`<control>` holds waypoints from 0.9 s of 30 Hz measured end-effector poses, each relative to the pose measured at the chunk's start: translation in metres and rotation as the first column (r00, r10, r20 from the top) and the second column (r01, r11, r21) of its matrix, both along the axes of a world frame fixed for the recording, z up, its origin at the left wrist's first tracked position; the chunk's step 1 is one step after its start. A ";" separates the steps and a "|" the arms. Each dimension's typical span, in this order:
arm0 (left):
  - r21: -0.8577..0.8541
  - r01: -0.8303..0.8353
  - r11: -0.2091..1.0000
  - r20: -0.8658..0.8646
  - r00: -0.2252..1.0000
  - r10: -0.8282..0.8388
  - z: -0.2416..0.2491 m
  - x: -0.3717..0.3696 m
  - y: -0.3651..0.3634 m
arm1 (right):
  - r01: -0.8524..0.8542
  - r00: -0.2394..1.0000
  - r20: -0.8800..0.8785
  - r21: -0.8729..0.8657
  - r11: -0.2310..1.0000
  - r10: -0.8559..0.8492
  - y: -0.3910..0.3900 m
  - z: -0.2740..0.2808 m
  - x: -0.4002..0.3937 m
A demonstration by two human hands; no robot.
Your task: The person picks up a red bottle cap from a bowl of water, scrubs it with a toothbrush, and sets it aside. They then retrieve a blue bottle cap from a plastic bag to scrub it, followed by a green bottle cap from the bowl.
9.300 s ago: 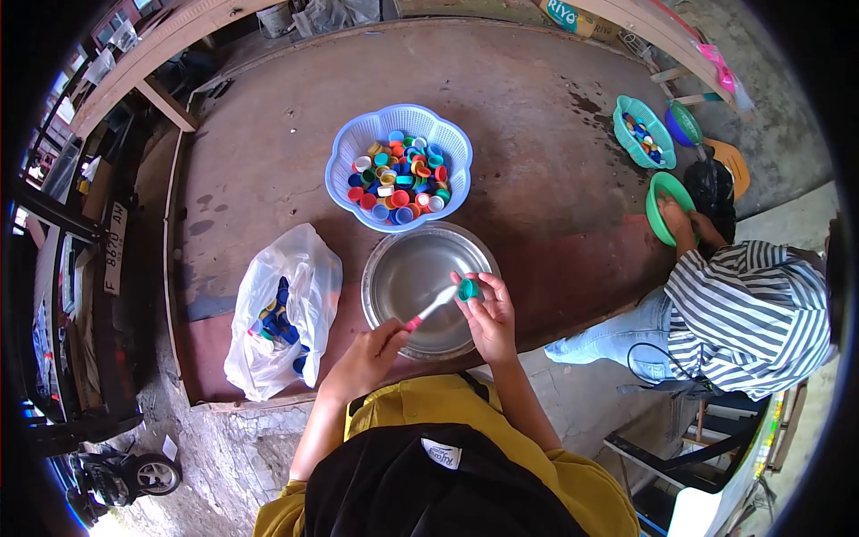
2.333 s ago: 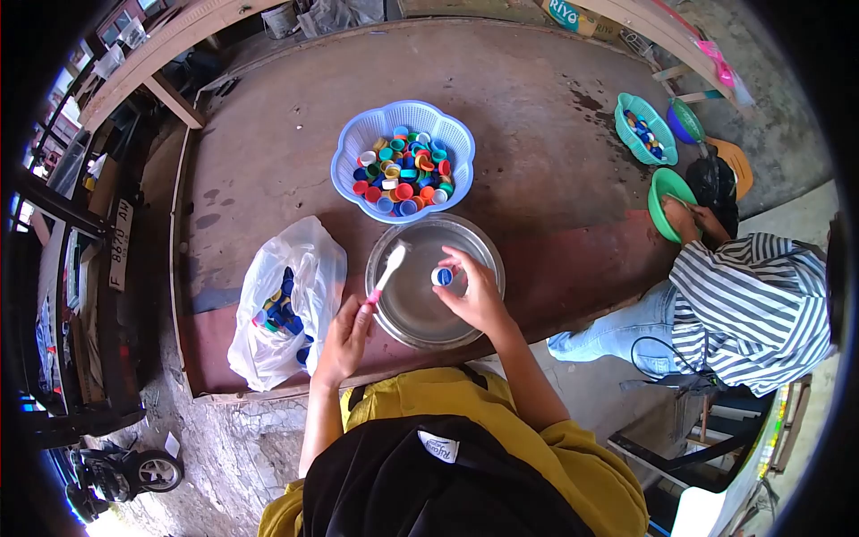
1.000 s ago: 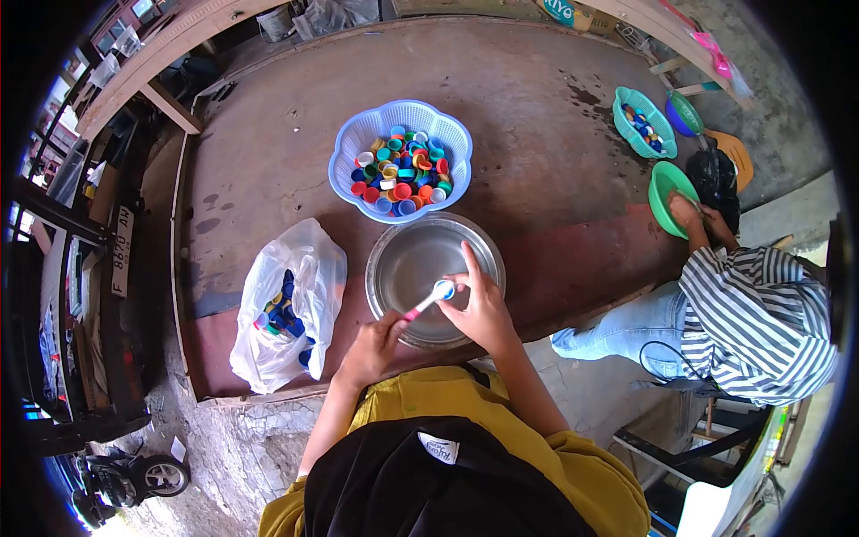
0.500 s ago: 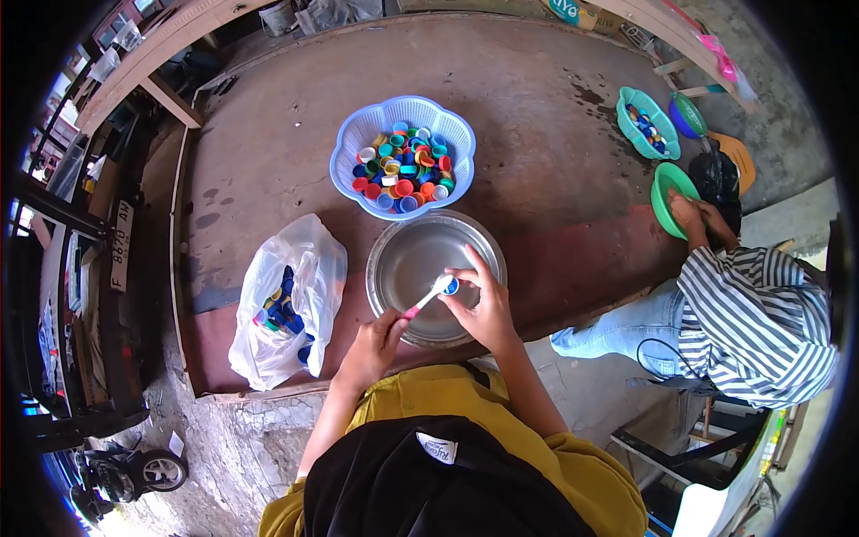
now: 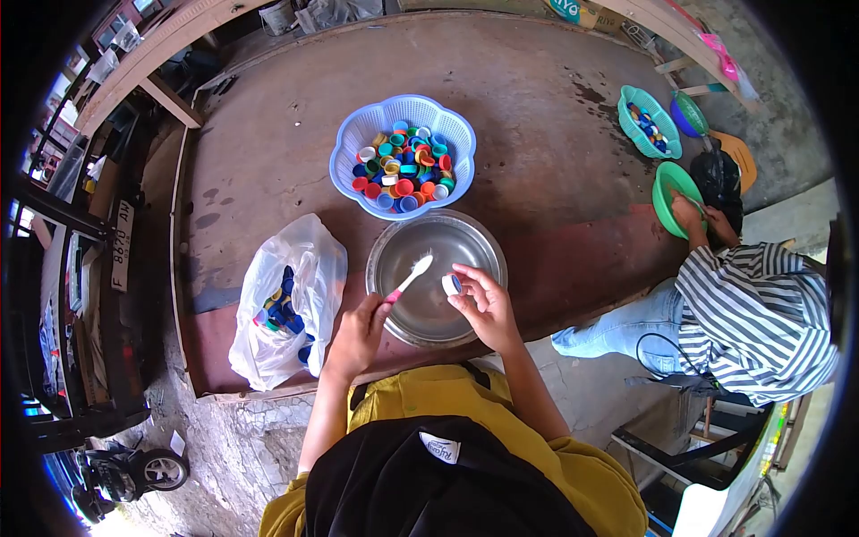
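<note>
My left hand (image 5: 358, 333) is closed round the pink handle of a toothbrush (image 5: 412, 276), its white bristles pointing up and right over a metal bowl (image 5: 380, 255). Between the fingertips of my right hand (image 5: 486, 311) is a white and blue bottle cap (image 5: 452, 285), held above the right part of the bowl. Brush head and cap are apart. Just beyond the bowl stands a blue plastic basket (image 5: 346, 134) with several coloured caps. Left of the bowl lies a clear plastic bag (image 5: 313, 251) with more caps inside.
At the right, a co-worker in a striped shirt (image 5: 752, 313) has both hands at a green basin (image 5: 663, 183). Behind it are a teal basket (image 5: 626, 116) of caps and a black bag (image 5: 716, 179). A wooden rim edges the brown table (image 5: 286, 116).
The toothbrush has moved away from the cap, left and up. My right hand has turned the cap and brought it slightly lower. The co-worker's hands have shifted a little at the green basin.
</note>
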State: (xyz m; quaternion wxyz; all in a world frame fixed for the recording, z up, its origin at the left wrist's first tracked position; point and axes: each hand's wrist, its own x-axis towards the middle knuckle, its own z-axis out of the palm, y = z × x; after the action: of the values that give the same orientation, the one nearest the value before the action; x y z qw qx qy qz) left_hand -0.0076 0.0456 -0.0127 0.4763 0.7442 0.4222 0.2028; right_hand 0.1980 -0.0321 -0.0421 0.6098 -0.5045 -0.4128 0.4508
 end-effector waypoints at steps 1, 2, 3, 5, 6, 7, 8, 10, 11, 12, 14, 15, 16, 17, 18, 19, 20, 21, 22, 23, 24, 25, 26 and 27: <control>-0.003 0.052 0.999 0.037 0.998 -0.052 0.004 0.000 0.000 | 0.009 1.000 -0.020 -0.003 1.000 -0.009 0.001 -0.002 0.000; -0.006 0.105 0.994 0.074 0.992 -0.104 0.008 0.000 -0.002 | 0.020 0.999 -0.041 -0.008 1.000 -0.020 0.001 -0.005 -0.002; -0.005 0.155 0.988 0.112 0.982 -0.153 0.010 0.001 -0.004 | 0.028 0.998 -0.061 -0.011 1.000 -0.028 0.002 -0.003 -0.002; 0.018 0.114 0.993 0.051 0.992 -0.115 0.006 0.001 -0.003 | 0.006 0.999 -0.048 0.017 1.000 -0.005 0.002 0.003 -0.002; 0.031 0.074 0.997 0.038 0.996 -0.075 0.002 0.000 0.001 | -0.002 0.999 -0.047 0.029 1.000 0.003 0.001 0.006 -0.004; 0.046 0.036 0.998 0.027 0.999 -0.037 -0.001 -0.001 0.004 | 0.003 0.998 -0.061 0.010 1.000 -0.002 0.002 0.005 -0.005; 0.021 0.051 0.998 0.084 0.995 -0.052 -0.002 -0.002 0.000 | 0.009 0.997 -0.074 -0.013 1.000 -0.010 0.002 0.005 -0.005; -0.020 0.131 0.991 0.064 0.990 -0.129 0.004 0.000 -0.008 | -0.009 0.995 -0.103 -0.050 0.999 0.003 -0.002 0.003 -0.004; -0.034 0.165 0.986 0.059 0.985 -0.163 0.004 0.002 -0.010 | -0.037 0.993 -0.116 -0.052 0.998 0.031 -0.001 0.001 -0.002; 0.001 0.062 0.998 0.030 0.998 -0.062 0.005 0.004 -0.009 | -0.066 0.989 -0.133 -0.052 0.996 0.058 0.001 0.000 -0.002; -0.029 0.018 0.999 0.039 0.999 -0.017 -0.001 -0.002 -0.003 | -0.054 0.986 -0.158 -0.046 0.997 0.046 0.000 0.002 -0.005; -0.048 -0.004 0.999 0.046 0.999 0.006 0.001 -0.001 -0.002 | -0.049 0.985 -0.168 -0.046 0.998 0.040 -0.001 0.003 -0.005; -0.092 0.006 0.996 0.055 0.999 -0.001 0.005 -0.001 -0.003 | -0.049 0.961 -0.273 -0.039 0.998 0.037 -0.001 0.002 -0.005; -0.110 0.006 0.994 0.063 0.998 0.001 0.007 0.001 -0.005 | -0.052 0.927 -0.374 -0.029 0.998 0.038 -0.001 -0.002 -0.003; -0.123 0.005 0.992 0.071 0.997 0.004 0.009 0.004 -0.006 | -0.055 0.882 -0.470 -0.014 0.998 0.041 0.002 -0.004 -0.002; -0.136 0.006 0.991 0.077 0.997 0.005 0.010 0.007 -0.006 | -0.038 0.896 -0.443 -0.029 0.999 0.021 0.004 -0.005 -0.003; -0.108 0.016 0.994 0.091 0.996 -0.006 0.008 0.009 -0.007 | -0.018 0.910 -0.414 -0.045 0.999 -0.002 0.004 -0.006 -0.005; -0.112 0.023 0.993 0.077 0.997 -0.014 0.008 0.010 -0.008 | 0.003 0.924 -0.382 -0.063 0.998 -0.027 0.005 -0.006 -0.006; -0.118 0.030 0.993 0.065 0.998 -0.022 0.008 0.012 -0.010 | 0.056 0.941 -0.333 -0.034 0.998 -0.065 0.005 -0.004 -0.011; -0.124 0.035 0.992 0.052 0.998 -0.029 0.007 0.013 -0.012 | 0.102 0.969 -0.225 0.002 0.995 -0.099 0.007 -0.008 -0.012; -0.133 0.061 0.989 0.079 0.996 -0.050 0.012 0.016 -0.014 | 0.142 0.984 -0.118 0.043 0.989 -0.136 0.009 -0.014 -0.012; -0.124 0.077 0.989 0.083 0.994 -0.067 0.012 0.018 -0.016 | 0.177 0.984 -0.012 0.089 0.980 -0.177 0.011 -0.020 -0.013; -0.115 0.093 0.989 0.087 0.993 -0.084 0.012 0.019 -0.018 | 0.229 0.973 -0.012 0.146 0.962 -0.230 0.013 -0.026 -0.014; -0.106 0.109 0.988 0.091 0.991 -0.099 0.011 0.020 -0.020 | 0.246 0.969 0.004 0.124 0.961 -0.249 0.011 -0.025 -0.014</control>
State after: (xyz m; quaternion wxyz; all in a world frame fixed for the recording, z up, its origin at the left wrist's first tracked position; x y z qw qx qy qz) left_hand 0.0119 0.0253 -0.0012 0.5445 0.7283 0.3725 0.1855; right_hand 0.1844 -0.0210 -0.0673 0.6871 -0.5181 -0.3793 0.3399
